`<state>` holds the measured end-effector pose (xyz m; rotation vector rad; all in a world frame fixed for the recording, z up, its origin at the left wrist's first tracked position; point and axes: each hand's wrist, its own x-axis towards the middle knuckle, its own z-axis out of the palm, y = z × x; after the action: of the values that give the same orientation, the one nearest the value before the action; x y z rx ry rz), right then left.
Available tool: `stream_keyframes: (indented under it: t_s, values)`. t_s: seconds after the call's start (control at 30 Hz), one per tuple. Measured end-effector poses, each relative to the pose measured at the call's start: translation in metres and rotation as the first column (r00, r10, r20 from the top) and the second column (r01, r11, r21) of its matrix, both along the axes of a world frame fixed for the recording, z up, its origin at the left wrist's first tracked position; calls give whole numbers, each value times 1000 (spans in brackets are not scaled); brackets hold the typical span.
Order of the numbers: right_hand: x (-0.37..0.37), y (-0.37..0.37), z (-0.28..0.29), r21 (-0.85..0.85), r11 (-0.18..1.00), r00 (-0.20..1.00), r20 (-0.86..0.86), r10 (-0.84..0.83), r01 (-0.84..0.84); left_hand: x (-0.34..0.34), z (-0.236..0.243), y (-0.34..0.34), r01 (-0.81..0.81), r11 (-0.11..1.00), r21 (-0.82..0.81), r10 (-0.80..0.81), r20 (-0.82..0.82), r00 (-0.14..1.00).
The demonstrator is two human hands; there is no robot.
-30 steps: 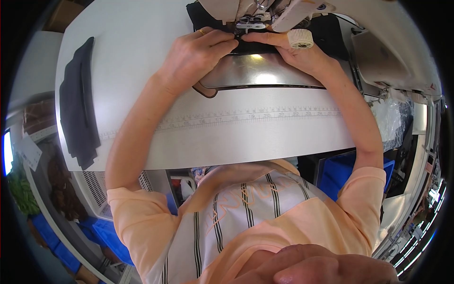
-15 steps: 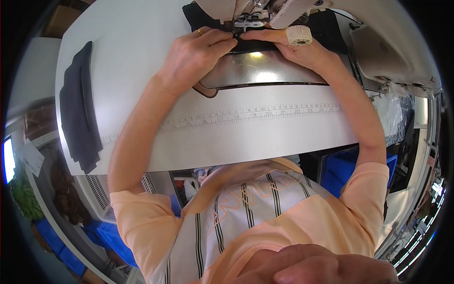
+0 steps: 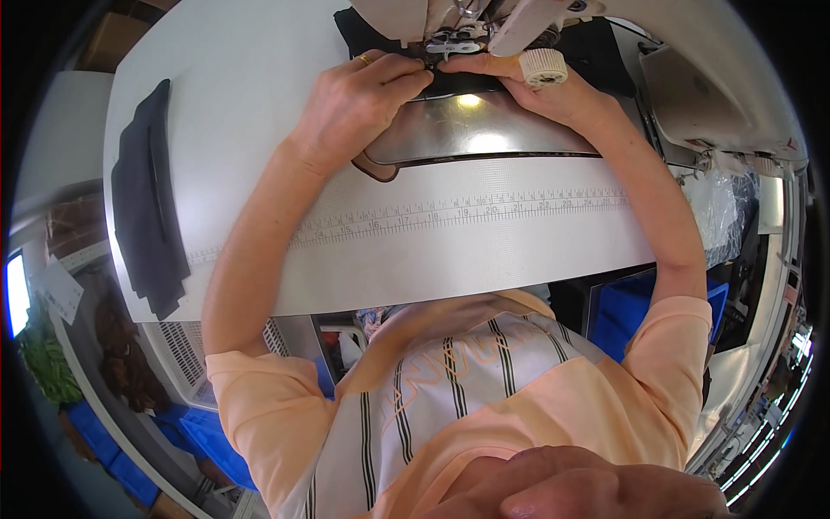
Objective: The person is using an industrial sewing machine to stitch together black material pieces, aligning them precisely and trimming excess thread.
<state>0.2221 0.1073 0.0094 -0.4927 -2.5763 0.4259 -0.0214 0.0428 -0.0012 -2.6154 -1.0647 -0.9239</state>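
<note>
A sewing machine head (image 3: 458, 39) hangs over black fabric (image 3: 367, 30) at the top of the view. My left hand (image 3: 367, 104) has its fingers bent and pinched on the fabric just left of the presser foot (image 3: 454, 48). My right hand (image 3: 553, 99) grips the fabric at the right of the foot, its forefinger reaching along it and its other fingers partly hidden behind a white knob (image 3: 543, 67). The fingertips of both hands almost meet under the needle area. A polished metal plate (image 3: 484, 130) lies just below my hands.
Dark cut pieces (image 3: 147, 199) lie on the white table (image 3: 450, 259), which has a printed ruler strip. Clear plastic (image 3: 726, 216) is at the right. A white perforated basket (image 3: 177, 355) and blue bins (image 3: 614, 311) sit below the table edge.
My hands stay at the needle area, with only very slight movement. The table and dark pieces appear slightly lower in the view than a second ago.
</note>
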Motion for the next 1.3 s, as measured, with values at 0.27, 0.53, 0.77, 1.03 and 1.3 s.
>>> stream_keyframes:
  t_s: [0.27, 0.53, 0.77, 1.03, 1.3]
  values:
    - [0, 1, -1, -7, 1000, 1000, 16, -10, 10, -1, -2, 1, 12, 1000, 4, -12, 23, 1000]
    - [11, 4, -6, -87, 995, 982, 184, -41, 58, -1, -2, 2, 12, 1000, 8, -12, 22, 1000]
    - [1, 10, -11, 34, 998, 999, -20, 44, -43, -1, -1, 3, 4, 1000, 28, -5, 33, 999]
    - [3, -4, -14, 166, 978, 991, 1, -130, 129, 9, 5, -22, -151, 986, 77, 159, -114, 981]
    - [2, -15, -8, 173, 976, 989, 46, -143, 133, 9, 1, -22, -169, 985, 40, 171, -52, 984]
